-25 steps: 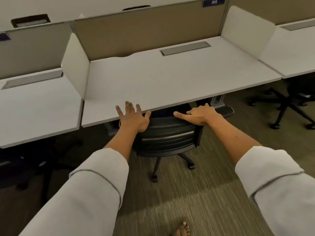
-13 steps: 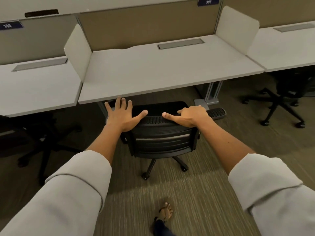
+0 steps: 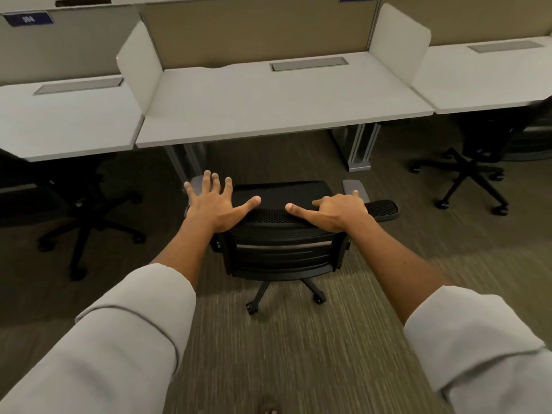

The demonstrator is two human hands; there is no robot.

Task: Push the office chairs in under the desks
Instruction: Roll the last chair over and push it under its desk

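Note:
A black mesh office chair stands on the carpet in front of the middle white desk, its back towards me and its seat out from under the desk edge. My left hand lies flat on the left end of the backrest top, fingers spread and reaching past it. My right hand rests on the right end of the backrest top, fingers curled over its far edge and thumb pointing inward.
Grey desk legs stand either side of the knee space. Another black chair sits half under the left desk, and one more chair under the right desk. White side dividers and tan panels border the desks.
The chair and both hands on it have come back from the desk. A second ago the backrest was at the desk edge; now the whole seat is out in the open.

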